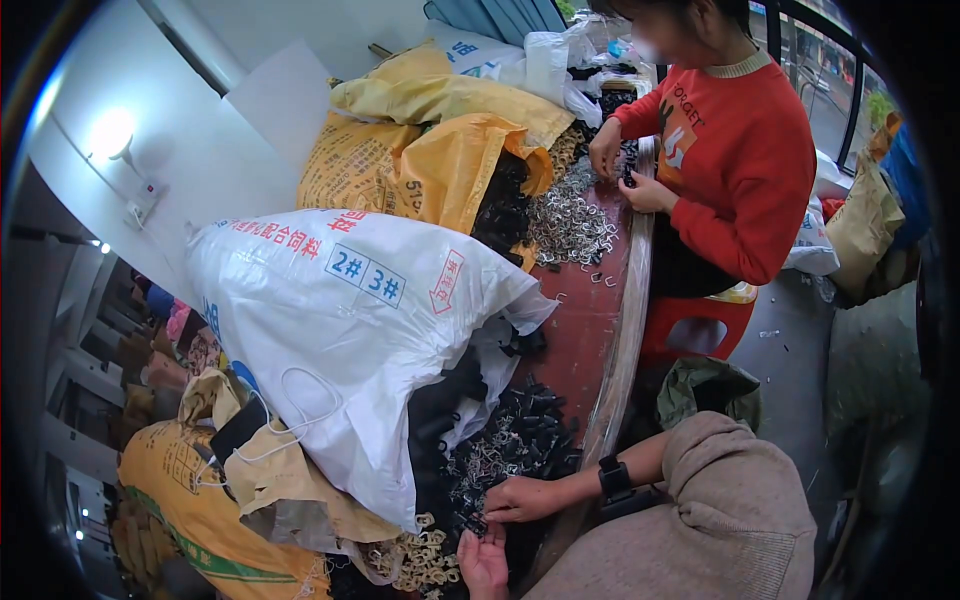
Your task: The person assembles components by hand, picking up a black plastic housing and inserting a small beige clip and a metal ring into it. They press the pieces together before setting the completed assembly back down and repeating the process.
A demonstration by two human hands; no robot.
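Observation:
My right hand (pixel 523 499), with a black watch (pixel 615 478) on its wrist, is closed in a pinch at the near edge of a heap of small black parts (pixel 530 430). Just below it my left hand (pixel 484 566) is turned palm up, fingers curled, its fingertips close to those of the right. What either hand pinches is too small to make out. Silvery metal bits (pixel 475 475) lie mixed into the heap. Beside my left hand is a pile of pale brass-coloured, ring-like pieces (pixel 415 555).
A large white woven sack (pixel 340 290) lies over the reddish table (pixel 575 310), with yellow sacks (pixel 360 160) behind it. Across from a pile of silver hooks (pixel 575 220) sits a co-worker in a red sweater (pixel 755 160), on a red stool (pixel 700 325). Another yellow sack (pixel 170 490) stands lower left.

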